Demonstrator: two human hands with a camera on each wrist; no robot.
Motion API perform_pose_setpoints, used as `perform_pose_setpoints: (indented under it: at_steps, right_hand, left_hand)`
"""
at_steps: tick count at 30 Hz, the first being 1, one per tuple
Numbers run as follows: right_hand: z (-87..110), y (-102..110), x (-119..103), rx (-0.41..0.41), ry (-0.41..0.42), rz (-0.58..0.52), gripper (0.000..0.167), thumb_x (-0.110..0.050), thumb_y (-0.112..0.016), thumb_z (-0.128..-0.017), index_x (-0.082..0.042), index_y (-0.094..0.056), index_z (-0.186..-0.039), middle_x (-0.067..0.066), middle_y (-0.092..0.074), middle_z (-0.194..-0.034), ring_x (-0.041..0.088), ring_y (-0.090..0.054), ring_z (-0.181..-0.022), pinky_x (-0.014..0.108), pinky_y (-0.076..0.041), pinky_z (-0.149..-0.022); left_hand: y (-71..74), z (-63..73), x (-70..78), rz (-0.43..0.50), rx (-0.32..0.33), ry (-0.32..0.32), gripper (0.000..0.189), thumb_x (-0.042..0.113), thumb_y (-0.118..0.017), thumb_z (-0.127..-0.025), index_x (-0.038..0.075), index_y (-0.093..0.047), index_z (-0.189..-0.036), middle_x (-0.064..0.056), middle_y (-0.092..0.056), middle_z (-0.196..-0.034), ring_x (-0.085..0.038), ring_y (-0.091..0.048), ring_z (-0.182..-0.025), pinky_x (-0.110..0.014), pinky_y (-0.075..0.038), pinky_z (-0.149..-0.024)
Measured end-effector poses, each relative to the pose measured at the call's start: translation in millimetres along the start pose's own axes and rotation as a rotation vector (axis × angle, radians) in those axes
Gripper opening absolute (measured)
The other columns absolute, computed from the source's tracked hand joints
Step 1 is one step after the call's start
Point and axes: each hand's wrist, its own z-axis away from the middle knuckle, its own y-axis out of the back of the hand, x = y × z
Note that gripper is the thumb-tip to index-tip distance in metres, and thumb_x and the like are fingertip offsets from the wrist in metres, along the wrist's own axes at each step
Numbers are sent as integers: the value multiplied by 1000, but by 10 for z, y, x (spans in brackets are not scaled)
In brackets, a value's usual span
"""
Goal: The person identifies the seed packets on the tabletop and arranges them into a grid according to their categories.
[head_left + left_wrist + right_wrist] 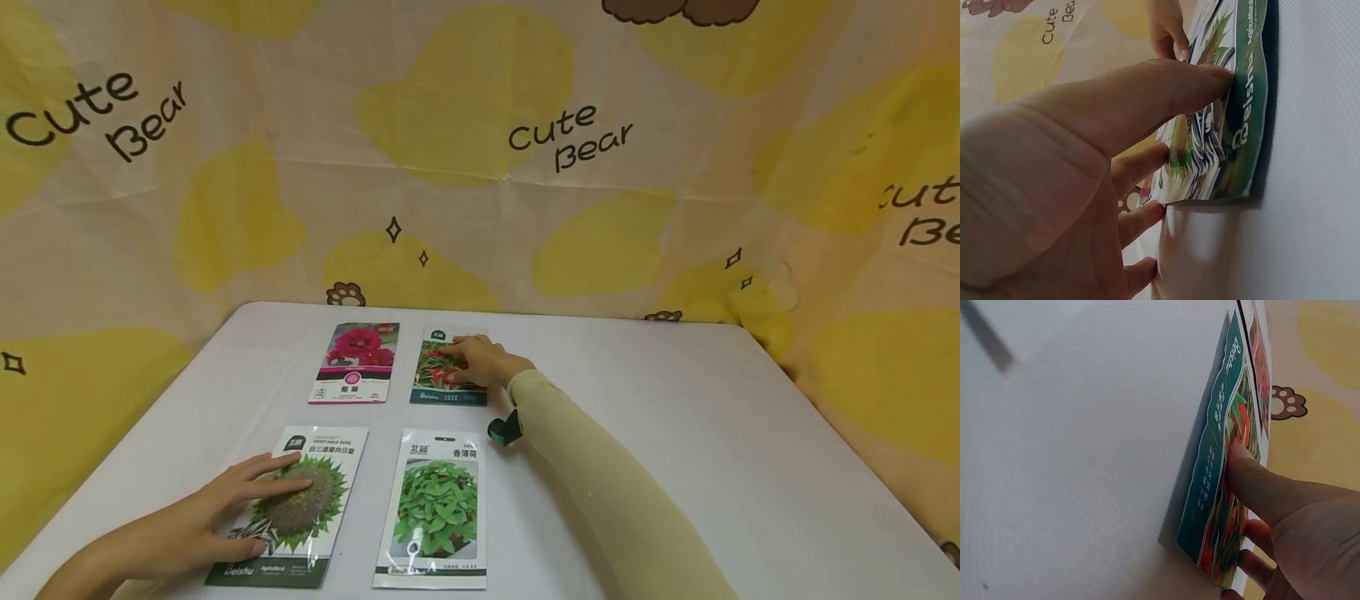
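My left hand rests on a sunflower seed packet at the front left, its fingers and thumb spread across the picture. In the left wrist view, the thumb lies over the packet's printed face near its green bottom band, and other fingertips touch its edge. Farther back, my right hand touches a seed packet with red peppers. The right wrist view shows the thumb on the pepper picture and the other fingers along the far side of this packet. Both packets lie on the table.
A seed packet with pink flowers lies at the back left, beside the pepper packet. A seed packet with green mint leaves lies in front. They form two rows on the white table. A patterned cloth hangs behind.
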Motion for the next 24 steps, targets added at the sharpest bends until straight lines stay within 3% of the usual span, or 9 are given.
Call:
perform_pose_setpoints:
  at_steps: [14, 24]
  right_hand:
    - [-23, 39, -2, -23, -2, 12, 61, -32, -65, -99, -30, -43, -155, 6, -29, -167, 35, -24, -154, 62, -21, -122]
    - [-36, 48, -17, -12, 27, 49, 60, -34, -67, -97, -28, -46, -153, 15, -34, -161, 37, -36, -146, 62, -33, -115]
  left_hand:
    - [25, -54, 24, -24, 25, -20, 67, 33, -81, -83, 35, -54, -145, 17, -33, -157, 24, -5, -139, -28, -47, -86]
    - [23, -69, 57, -32, 67, -22, 67, 34, -84, -79, 38, -58, -140, 15, -40, -152, 23, -12, -136, -28, -47, -86]
